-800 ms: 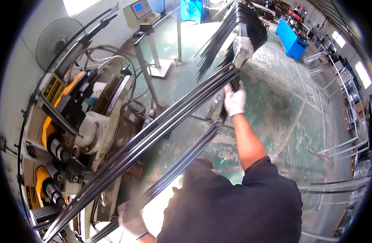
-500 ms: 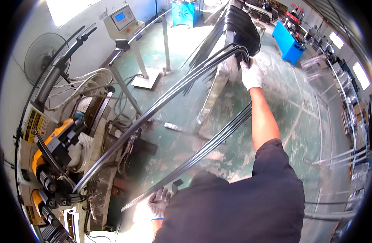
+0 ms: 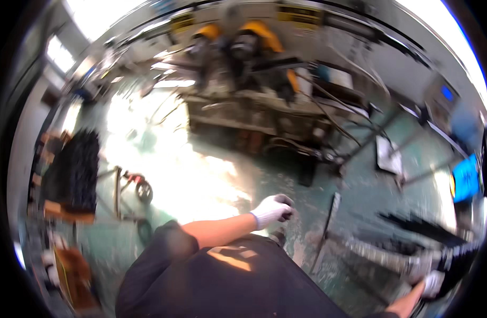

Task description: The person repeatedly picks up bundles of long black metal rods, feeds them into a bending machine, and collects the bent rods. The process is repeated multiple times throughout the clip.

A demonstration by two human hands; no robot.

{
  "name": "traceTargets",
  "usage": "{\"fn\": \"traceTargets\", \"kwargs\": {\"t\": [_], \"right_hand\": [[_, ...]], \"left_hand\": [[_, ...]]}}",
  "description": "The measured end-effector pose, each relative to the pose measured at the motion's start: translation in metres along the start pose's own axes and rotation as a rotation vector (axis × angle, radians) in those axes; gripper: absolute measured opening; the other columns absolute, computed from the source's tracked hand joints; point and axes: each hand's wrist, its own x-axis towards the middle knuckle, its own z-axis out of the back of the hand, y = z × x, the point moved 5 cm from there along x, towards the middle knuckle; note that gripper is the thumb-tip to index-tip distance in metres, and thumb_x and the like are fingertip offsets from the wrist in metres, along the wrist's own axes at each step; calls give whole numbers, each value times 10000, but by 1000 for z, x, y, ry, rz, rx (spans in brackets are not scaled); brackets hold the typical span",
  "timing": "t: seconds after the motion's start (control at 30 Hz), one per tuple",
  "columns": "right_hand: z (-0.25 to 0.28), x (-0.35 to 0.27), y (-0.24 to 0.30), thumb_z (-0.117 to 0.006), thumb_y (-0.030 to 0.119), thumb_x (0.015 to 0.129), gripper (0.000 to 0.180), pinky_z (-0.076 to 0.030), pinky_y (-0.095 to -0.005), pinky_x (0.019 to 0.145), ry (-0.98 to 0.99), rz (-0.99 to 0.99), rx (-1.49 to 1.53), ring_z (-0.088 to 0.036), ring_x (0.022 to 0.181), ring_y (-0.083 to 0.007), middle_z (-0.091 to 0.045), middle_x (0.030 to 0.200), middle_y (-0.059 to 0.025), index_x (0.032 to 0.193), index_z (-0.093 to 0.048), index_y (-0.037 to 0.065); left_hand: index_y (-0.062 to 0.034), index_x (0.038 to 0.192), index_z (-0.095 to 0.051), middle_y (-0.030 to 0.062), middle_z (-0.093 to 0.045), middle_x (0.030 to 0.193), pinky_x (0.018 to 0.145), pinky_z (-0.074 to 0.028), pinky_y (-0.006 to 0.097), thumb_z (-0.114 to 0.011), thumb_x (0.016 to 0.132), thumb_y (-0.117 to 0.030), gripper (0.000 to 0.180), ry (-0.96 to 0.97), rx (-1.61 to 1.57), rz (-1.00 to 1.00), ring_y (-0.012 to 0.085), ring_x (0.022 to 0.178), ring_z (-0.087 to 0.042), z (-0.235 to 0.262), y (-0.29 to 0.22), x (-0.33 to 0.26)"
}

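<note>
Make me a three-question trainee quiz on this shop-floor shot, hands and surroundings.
1. True or false: the left hand and the right hand both wear white gloves.
2. Where is the yellow-and-grey machine? A: at the top of the view, away from both hands. B: directly under the right hand. C: in the lower left corner.
3. Which hand is nearest the dark rod bundle at lower right?

Key: 1 true. 2 A. 3 the right hand; blur hides whether its fingers grip the bundle.
</note>
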Motion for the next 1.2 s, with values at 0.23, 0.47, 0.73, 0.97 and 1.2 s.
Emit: {"fn": "traceTargets", "kwargs": {"t": [0.23, 0.47, 0.73, 0.97, 1.2], "right_hand": [[-38, -288, 189, -666, 252, 982, 343, -566, -465, 970, 237, 125, 277, -729, 1099, -379, -758, 1192, -237, 1242, -723, 36], [-47, -583, 315, -729, 217, 937, 331, -578, -422, 944, 1037, 297, 203, -753, 1049, -332, -786, 1141, -203, 1193, -761, 11], [134, -683, 686, -771, 231, 918, 388, -577, -420, 996, 1070, 897, 719, -756, 1105, -340, -781, 1169, -208, 1232, -732, 7], [417, -796, 920, -792, 244, 934, 438, -572, -387, 994, 1140, 1385, 1246, -759, 1104, -316, -777, 1186, -205, 1290, -703, 5], [648, -942, 1029, -801, 327, 945, 581, -593, -416, 974, 1172, 1995, 1372, -759, 1111, -342, -758, 1221, -234, 1388, -613, 1]], "left_hand": [[9, 1234, -630, 122, -760, 974, 684, -608, 331, -700, 974, -102, 291, -77, -358, -46, 195, 813, -744, 120, 39, -3], [26, 1337, -618, 127, -770, 1013, 745, -635, 350, -721, 981, -116, 396, -325, -518, -136, 215, 842, -756, 300, 78, -53], [0, 1233, -652, 143, -760, 984, 725, -646, 370, -814, 895, -89, 385, -652, -786, -328, 250, 828, -770, 529, 151, -165], [-8, 1240, -622, 142, -731, 930, 681, -630, 355, -795, 897, -54, 387, -742, -1058, -348, 246, 783, -746, 596, 196, -176], [-8, 1178, -608, 167, -735, 925, 617, -570, 312, -716, 955, -44, 250, -871, -1188, -391, 234, 731, -724, 673, 178, -192]]}}
